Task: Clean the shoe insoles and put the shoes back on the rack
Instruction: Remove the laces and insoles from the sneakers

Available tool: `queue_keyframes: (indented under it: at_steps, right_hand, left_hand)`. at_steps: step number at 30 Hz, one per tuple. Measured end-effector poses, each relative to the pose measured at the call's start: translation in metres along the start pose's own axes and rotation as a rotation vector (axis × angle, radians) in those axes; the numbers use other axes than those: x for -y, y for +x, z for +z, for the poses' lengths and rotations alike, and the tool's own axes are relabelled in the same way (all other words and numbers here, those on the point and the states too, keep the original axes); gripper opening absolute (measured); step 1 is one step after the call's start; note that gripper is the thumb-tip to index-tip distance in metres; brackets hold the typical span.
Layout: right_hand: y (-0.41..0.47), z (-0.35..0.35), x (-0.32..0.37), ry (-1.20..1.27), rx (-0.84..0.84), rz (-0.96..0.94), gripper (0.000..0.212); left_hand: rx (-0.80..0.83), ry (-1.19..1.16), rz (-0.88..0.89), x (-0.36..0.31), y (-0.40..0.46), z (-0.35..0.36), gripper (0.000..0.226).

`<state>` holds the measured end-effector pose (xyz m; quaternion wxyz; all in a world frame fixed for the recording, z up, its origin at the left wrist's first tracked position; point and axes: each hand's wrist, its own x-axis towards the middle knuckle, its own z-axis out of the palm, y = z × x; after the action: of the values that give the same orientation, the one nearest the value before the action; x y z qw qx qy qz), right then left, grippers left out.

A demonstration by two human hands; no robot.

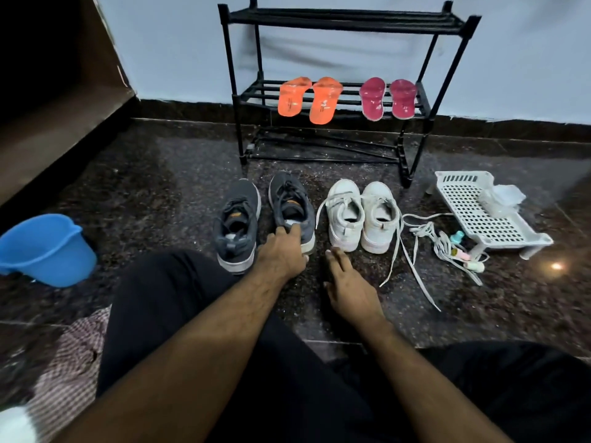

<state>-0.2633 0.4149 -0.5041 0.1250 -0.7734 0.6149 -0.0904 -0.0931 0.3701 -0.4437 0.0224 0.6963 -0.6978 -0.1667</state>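
Note:
A black three-tier shoe rack point(348, 91) stands against the wall. Two orange insoles point(307, 99) and two dark pink insoles point(387, 99) lie on its middle shelf. On the floor in front stand a pair of dark grey sneakers point(238, 219) and a pair of white sneakers point(361, 215) with loose laces. My left hand point(283, 251) grips the heel of the right grey sneaker point(291, 206), fingers curled over its collar. My right hand point(347, 286) hovers beside it with straight fingers, holding nothing.
A blue plastic bucket point(44, 247) sits at the left. A white perforated tray point(479, 209) with clear plastic lies at the right, with a tangled cord and small coloured items point(454, 247) beside it. A checked cloth point(76, 362) lies by my left leg.

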Motion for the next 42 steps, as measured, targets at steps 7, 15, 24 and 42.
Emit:
queue_keyframes:
  at_steps: [7, 15, 24, 42]
  right_hand:
    - [-0.011, -0.009, 0.002, 0.023, 0.002, -0.002, 0.068]
    - [0.004, -0.02, 0.036, -0.201, -0.066, -0.208, 0.07]
    - [0.048, -0.026, 0.061, -0.119, 0.026, -0.08, 0.08]
    - [0.114, 0.024, 0.081, 0.067, -0.044, -0.065, 0.091]
  left_hand:
    - [0.016, 0.105, -0.045, -0.012, -0.026, 0.014, 0.068]
    - [-0.018, 0.182, -0.227, 0.02, -0.039, -0.017, 0.056]
    - [0.158, 0.158, -0.273, 0.072, -0.018, -0.07, 0.065]
    - [-0.099, -0.012, -0.262, 0.061, 0.067, -0.036, 0.054]
